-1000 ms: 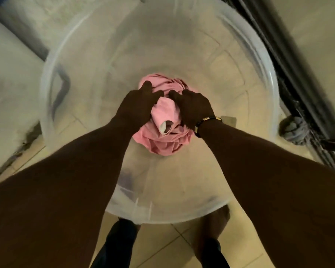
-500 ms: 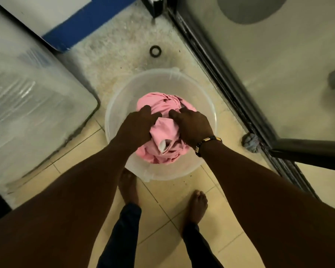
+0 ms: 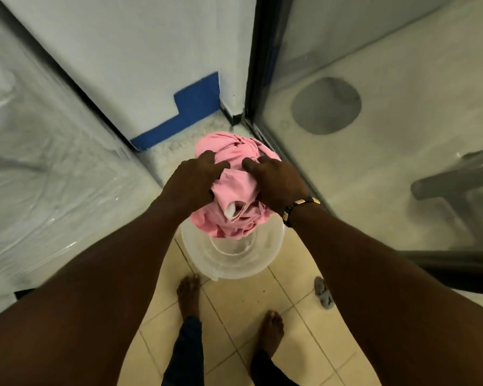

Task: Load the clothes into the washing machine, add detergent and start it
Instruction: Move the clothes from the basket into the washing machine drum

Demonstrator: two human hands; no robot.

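Observation:
A bundled pink garment (image 3: 236, 220) is held up in both hands above a clear plastic basin (image 3: 234, 260) that stands on the tiled floor. My left hand (image 3: 191, 183) grips the bundle's left side and my right hand (image 3: 278, 181), with a beaded bracelet on the wrist, grips its right side. The bundle hangs clear of the basin, which looks empty beneath it. A large white appliance wrapped in clear plastic film (image 3: 39, 176) fills the left side; whether it is the washing machine I cannot tell.
A glass door with a dark frame (image 3: 251, 79) stands at right, with a grey chair (image 3: 457, 185) behind the glass. A white wall with a blue strip (image 3: 195, 104) is ahead. My bare feet (image 3: 188, 293) stand on beige tiles; a grey rag (image 3: 324, 292) lies by the door track.
Both hands have lifted the pink bundle up out of the basin. The view has risen away from the basin, which now lies far below.

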